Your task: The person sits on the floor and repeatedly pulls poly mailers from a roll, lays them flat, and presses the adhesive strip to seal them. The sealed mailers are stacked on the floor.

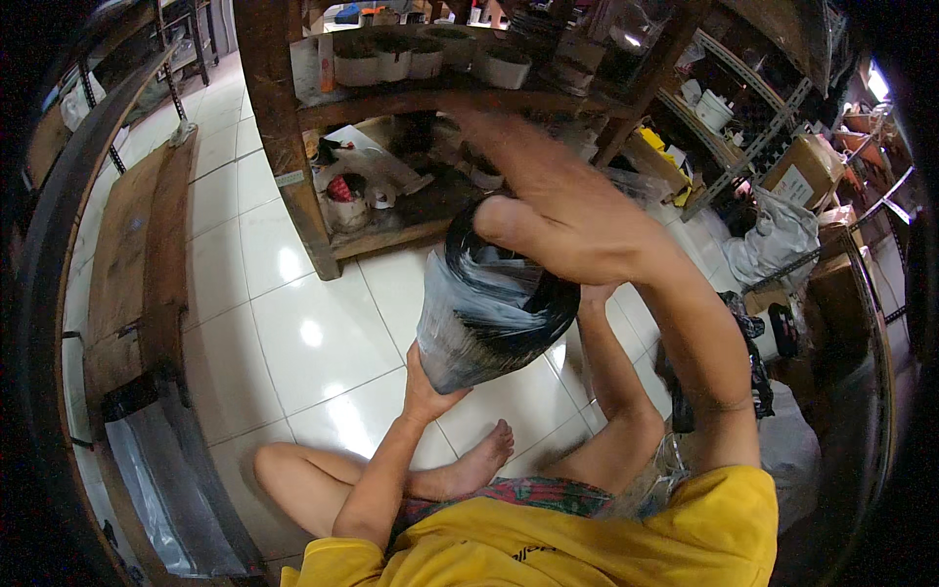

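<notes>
A bulky bundle of clear and black plastic point(479, 338), rounded below and with a dark ruffled upper end, is held above the floor in front of me. What is inside it cannot be made out. My left hand point(427, 391) grips its lower left side, with the thumb and fingers partly hidden against the plastic. Over the bundle's top reaches my right hand point(558, 210), blurred by motion. Its fingers stretch out toward the shelf, apart from the thumb, which overlaps the black upper edge in view.
Ahead stands a wooden shelf point(318, 217) with several white pots point(394, 61) on it. A wooden plank bench point(137, 264) with a plastic sheet point(161, 479) lies left. Metal racks, a cardboard box point(804, 171) and white bags point(775, 240) fill the right. My bent legs are on the white tiles.
</notes>
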The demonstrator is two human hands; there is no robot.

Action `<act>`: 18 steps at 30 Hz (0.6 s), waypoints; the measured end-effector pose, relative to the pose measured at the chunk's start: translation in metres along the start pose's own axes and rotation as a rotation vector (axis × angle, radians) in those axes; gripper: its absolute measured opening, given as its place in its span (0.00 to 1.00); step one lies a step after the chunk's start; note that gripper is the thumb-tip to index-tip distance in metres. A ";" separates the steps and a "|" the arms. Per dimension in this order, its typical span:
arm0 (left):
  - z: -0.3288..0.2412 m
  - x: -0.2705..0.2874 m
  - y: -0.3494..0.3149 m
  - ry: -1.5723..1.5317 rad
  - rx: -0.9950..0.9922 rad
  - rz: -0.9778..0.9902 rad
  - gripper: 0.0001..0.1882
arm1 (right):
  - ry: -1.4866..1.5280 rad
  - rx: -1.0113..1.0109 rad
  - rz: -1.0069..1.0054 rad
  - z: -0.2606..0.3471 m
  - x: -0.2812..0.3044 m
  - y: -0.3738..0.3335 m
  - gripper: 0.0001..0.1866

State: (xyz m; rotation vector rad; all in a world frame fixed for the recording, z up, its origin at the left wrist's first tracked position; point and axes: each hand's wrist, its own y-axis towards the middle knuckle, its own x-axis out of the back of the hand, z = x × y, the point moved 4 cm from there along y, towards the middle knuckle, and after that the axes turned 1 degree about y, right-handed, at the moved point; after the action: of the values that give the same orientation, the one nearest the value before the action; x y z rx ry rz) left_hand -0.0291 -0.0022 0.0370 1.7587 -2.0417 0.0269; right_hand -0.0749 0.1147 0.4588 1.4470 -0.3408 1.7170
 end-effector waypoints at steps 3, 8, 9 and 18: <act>0.004 0.003 -0.001 0.024 -0.013 -0.008 0.68 | -0.124 0.110 0.065 0.005 -0.028 -0.002 0.48; 0.000 -0.004 -0.003 -0.043 0.008 -0.004 0.68 | -0.379 0.143 0.185 0.013 -0.053 -0.020 0.50; 0.001 -0.003 -0.004 -0.045 0.028 0.002 0.67 | -0.259 0.188 0.077 0.013 -0.038 -0.015 0.49; -0.001 -0.012 -0.004 -0.113 0.023 -0.001 0.66 | -0.147 -0.024 -0.060 -0.008 -0.014 0.008 0.41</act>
State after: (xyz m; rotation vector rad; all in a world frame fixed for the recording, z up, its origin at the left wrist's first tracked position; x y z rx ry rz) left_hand -0.0238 0.0084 0.0324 1.8129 -2.1277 -0.0504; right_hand -0.0868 0.1091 0.4462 1.5544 -0.3916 1.5579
